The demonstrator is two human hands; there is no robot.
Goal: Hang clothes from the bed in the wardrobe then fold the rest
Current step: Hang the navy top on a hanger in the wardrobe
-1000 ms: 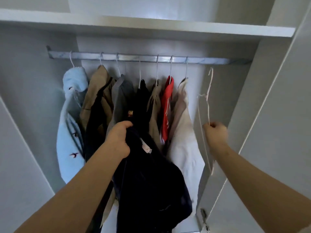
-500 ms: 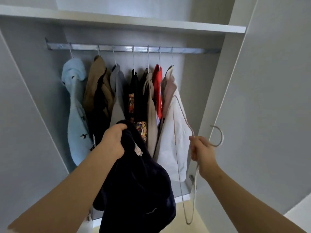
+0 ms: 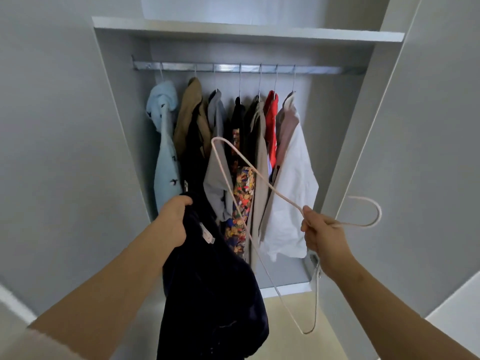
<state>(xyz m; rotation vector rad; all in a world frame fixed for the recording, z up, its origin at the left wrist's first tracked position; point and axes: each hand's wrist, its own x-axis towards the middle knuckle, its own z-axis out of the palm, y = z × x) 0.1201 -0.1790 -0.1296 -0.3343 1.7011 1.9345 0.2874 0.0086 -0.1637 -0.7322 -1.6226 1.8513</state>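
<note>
My left hand [image 3: 174, 222] grips a dark navy garment [image 3: 210, 289] near its collar, and the cloth hangs down in front of me. My right hand [image 3: 320, 233] holds a thin pale wire hanger [image 3: 235, 152] at its neck, hook [image 3: 374, 211] pointing right, triangle tilted across the open wardrobe. Behind both hands, the metal rail [image 3: 324, 70] carries several hung clothes: a light blue top [image 3: 166, 162], a tan jacket [image 3: 191, 107], a red shirt [image 3: 271, 120] and a white shirt [image 3: 294, 188]. The bed is out of view.
A white shelf [image 3: 246, 28] runs above the rail. Open wardrobe doors stand at the left [image 3: 59, 152] and right [image 3: 415, 152]. The right part of the rail is bare. Pale flooring [image 3: 298, 333] shows below.
The hanger came off the rail in my right hand and now lies tilted in front of the clothes. The view pulled back from the wardrobe. My left hand kept hold of the navy garment.
</note>
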